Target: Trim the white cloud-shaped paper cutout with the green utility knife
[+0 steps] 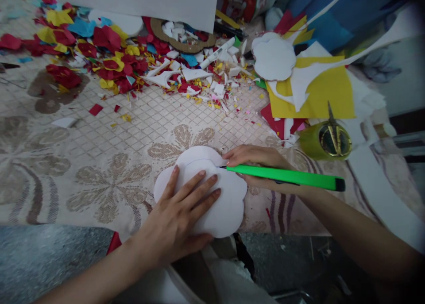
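Note:
Two white flower-shaped pieces with scalloped edges lie overlapped near the table's front edge. My left hand (182, 211) presses flat on the upper white piece (227, 206), fingers spread. Behind its top edge, part of the lower white piece (199, 152) shows, with a faint line on it. My right hand (259, 160) grips a bright green pen (285, 175), its dark tip touching the upper piece's top right edge. Some fingers of this hand are hidden behind the pen.
Coloured paper scraps (109, 43) and white offcuts (195, 74) cover the table's back. Another white scalloped piece (274, 58) sits beside yellow sheets (328, 87). At right stands a yellow roll (308, 140) with small scissors (335, 138). A patterned cloth (109, 113) covers the table.

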`<state>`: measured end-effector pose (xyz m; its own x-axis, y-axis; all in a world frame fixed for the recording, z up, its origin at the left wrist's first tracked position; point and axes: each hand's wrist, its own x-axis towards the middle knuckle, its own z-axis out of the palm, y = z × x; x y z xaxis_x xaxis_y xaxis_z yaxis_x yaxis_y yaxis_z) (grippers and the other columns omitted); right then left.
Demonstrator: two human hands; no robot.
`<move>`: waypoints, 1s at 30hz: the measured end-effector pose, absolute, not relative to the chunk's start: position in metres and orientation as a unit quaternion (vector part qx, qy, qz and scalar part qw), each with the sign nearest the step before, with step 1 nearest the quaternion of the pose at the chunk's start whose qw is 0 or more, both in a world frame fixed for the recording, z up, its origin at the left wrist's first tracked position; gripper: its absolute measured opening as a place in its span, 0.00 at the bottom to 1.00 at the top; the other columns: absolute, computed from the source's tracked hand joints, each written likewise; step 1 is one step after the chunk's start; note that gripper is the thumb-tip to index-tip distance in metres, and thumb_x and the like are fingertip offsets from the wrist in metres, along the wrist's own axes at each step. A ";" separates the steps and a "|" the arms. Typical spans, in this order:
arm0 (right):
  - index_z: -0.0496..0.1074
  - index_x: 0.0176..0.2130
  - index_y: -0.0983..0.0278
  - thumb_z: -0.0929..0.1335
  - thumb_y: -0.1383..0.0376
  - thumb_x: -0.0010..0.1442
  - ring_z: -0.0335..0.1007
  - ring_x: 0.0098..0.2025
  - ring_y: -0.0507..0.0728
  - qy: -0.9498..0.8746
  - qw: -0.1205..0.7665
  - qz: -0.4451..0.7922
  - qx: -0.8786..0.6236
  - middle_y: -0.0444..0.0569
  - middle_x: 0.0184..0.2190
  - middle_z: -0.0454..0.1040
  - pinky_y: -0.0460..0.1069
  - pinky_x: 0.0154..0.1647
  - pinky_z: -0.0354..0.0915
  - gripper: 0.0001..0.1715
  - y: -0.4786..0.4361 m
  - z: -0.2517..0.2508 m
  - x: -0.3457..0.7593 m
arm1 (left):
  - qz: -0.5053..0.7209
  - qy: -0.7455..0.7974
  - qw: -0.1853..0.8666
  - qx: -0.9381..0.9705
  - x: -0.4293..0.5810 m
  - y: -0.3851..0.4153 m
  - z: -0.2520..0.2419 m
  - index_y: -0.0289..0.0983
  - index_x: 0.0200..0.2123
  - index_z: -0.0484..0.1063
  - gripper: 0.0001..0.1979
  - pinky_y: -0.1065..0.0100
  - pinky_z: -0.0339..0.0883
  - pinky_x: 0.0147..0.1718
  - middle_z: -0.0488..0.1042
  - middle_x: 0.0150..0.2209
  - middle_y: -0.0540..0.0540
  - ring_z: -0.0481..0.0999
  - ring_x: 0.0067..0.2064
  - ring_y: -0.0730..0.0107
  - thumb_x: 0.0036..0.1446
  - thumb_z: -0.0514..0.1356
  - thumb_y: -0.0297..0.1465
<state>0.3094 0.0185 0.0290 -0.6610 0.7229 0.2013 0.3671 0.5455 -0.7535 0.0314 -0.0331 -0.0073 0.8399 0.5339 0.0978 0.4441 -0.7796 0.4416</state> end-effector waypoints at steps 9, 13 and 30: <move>0.72 0.50 0.62 0.68 0.64 0.65 0.74 0.53 0.57 -0.839 0.250 0.361 -0.320 0.53 0.47 0.78 0.52 0.53 0.68 0.13 0.016 0.024 0.314 | 0.110 0.260 0.196 0.939 0.031 -0.033 -0.009 0.40 0.69 0.55 0.35 0.47 0.15 0.68 0.50 0.72 0.48 0.48 0.73 0.56 0.64 0.57 0.48; 0.72 0.49 0.62 0.68 0.63 0.66 0.74 0.55 0.58 -0.842 0.247 0.364 -0.311 0.53 0.47 0.78 0.53 0.54 0.68 0.13 0.017 0.024 0.317 | 0.109 0.260 0.196 0.939 0.031 -0.033 -0.008 0.41 0.69 0.55 0.35 0.47 0.15 0.68 0.50 0.72 0.48 0.48 0.72 0.56 0.64 0.57 0.48; 0.73 0.51 0.60 0.68 0.64 0.67 0.74 0.54 0.58 -0.803 0.269 0.398 -0.352 0.53 0.47 0.78 0.54 0.53 0.69 0.13 0.007 0.024 0.320 | 0.112 0.265 0.204 0.936 0.033 -0.034 -0.007 0.40 0.69 0.55 0.36 0.49 0.13 0.68 0.51 0.72 0.48 0.49 0.72 0.56 0.62 0.60 0.43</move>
<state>0.3195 0.0073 0.0237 -0.6072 0.7798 0.1525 0.3515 0.4358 -0.8286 0.0326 -0.0345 -0.0065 0.8343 0.5418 0.1018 0.4502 -0.7762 0.4414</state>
